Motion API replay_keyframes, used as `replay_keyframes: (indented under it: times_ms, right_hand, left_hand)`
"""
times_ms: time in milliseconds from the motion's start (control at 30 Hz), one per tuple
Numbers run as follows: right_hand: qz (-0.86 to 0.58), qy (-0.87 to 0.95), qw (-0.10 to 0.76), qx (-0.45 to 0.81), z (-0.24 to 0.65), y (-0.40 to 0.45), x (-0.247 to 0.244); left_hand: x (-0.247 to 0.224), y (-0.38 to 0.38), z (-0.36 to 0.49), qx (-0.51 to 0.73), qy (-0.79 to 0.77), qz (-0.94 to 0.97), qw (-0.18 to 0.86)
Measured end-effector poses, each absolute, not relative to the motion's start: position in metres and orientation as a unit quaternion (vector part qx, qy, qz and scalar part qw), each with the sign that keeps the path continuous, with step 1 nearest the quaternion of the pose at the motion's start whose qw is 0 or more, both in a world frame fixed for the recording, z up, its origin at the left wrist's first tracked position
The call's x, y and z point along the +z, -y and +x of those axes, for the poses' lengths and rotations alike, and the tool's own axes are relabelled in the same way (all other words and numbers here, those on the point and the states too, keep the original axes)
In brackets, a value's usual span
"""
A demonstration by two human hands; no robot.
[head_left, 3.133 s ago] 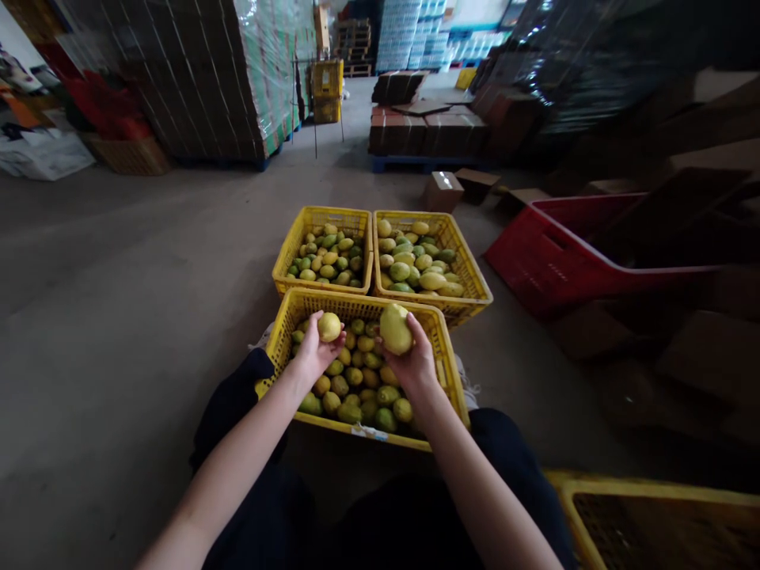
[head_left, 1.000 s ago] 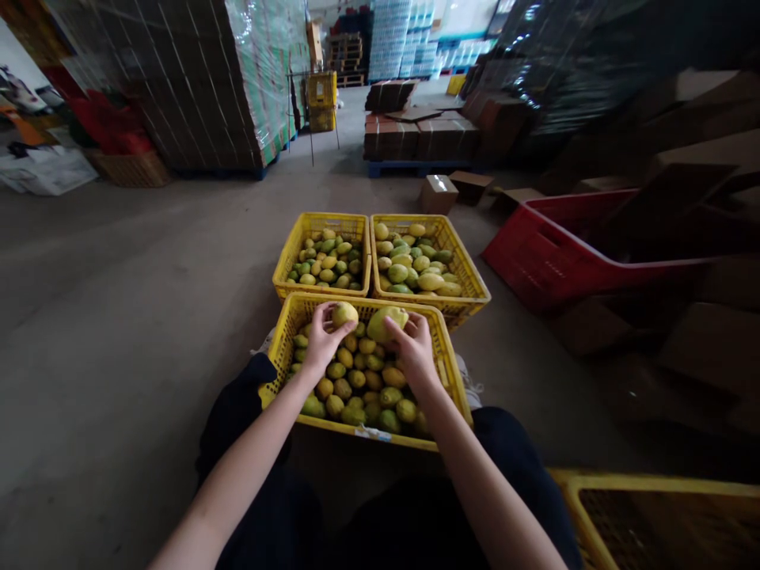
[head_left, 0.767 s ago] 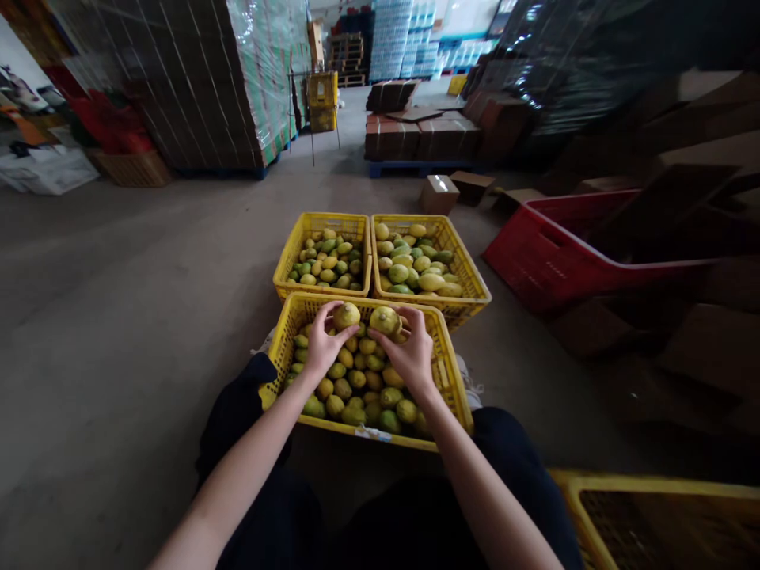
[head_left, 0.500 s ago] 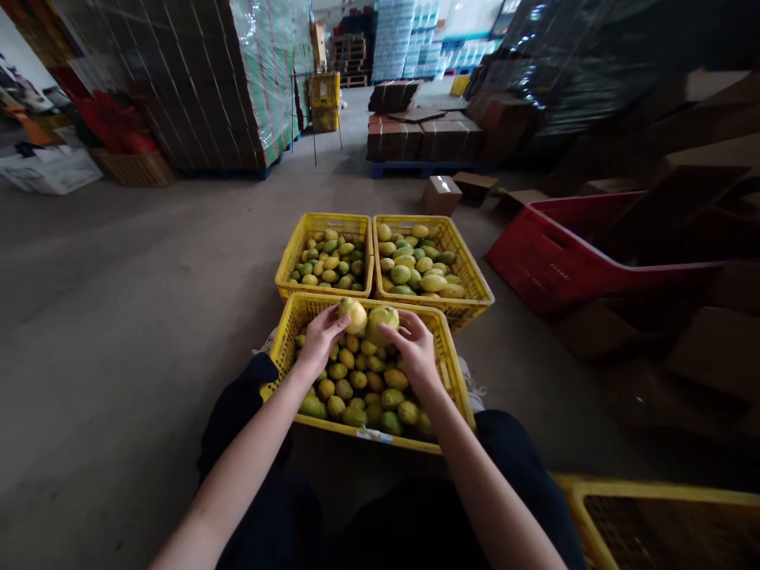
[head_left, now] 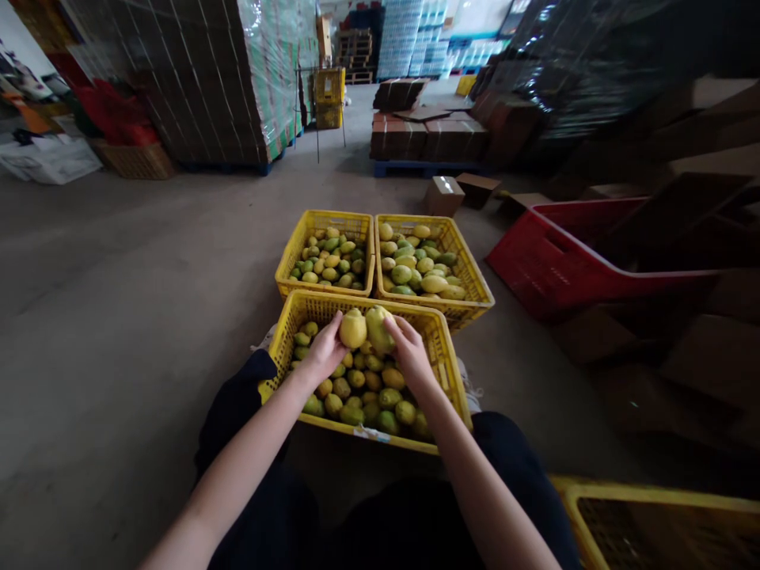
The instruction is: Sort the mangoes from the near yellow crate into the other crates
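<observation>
My left hand (head_left: pixel 325 348) is closed around a yellow lemon (head_left: pixel 353 328), its stem end tipped upward. Beside it, my right hand (head_left: pixel 411 348) grips a larger, greener lemon (head_left: pixel 378 329) with the thumb across its front. Both fruits are held close together above the near yellow crate (head_left: pixel 457 388), which stands between my legs. Many yellow and green lemons (head_left: pixel 356 380) lie in that crate, partly hidden by my hands and forearms.
Two more yellow crates of lemons, a left one (head_left: pixel 285 261) and a right one (head_left: pixel 478 277), adjoin the near crate's far side. A red crate (head_left: pixel 534 257) with cardboard stands right. Another yellow crate (head_left: pixel 670 495) is at lower right. A small carton (head_left: pixel 444 196) sits beyond.
Both lemons have been turned in my fingers; the left one now shows its rounded side, the right one stands more upright. My hands have shifted slightly, and the crates stay in place.
</observation>
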State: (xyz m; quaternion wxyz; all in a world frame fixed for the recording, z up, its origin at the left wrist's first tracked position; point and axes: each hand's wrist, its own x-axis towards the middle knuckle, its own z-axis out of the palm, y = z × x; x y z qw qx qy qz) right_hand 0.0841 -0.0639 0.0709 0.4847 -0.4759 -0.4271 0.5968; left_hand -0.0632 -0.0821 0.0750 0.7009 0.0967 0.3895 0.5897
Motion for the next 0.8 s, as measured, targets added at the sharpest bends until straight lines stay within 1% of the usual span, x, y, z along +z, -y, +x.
replay_keyframes:
  times_ms: [200,300,400,500,633,800]
  right_hand:
    - [-0.465,0.428,0.464,0.62,0.065,0.072,0.063]
    - [-0.492,0.414,0.463,0.61,0.061,0.075,0.059]
    - [-0.51,0.401,0.45,0.614,0.059,0.077,0.055]
    - [-0.48,0.396,0.437,0.65,0.056,0.079,0.053]
    - [-0.437,0.371,0.415,0.707,0.054,0.08,0.054]
    - [-0.412,0.381,0.397,0.726,0.054,0.079,0.053]
  left_hand:
    - [0.079,0.086,-0.058,0.609,-0.404,0.043,0.681]
    - [0.083,0.085,-0.06,0.612,-0.418,-0.021,0.671]
    - [0.085,0.082,-0.064,0.614,-0.416,-0.044,0.669]
    - [0.079,0.08,-0.068,0.614,-0.417,-0.061,0.667]
    - [0.067,0.077,-0.077,0.618,-0.402,-0.048,0.674]
    - [0.063,0.076,-0.083,0.626,-0.367,-0.014,0.688]
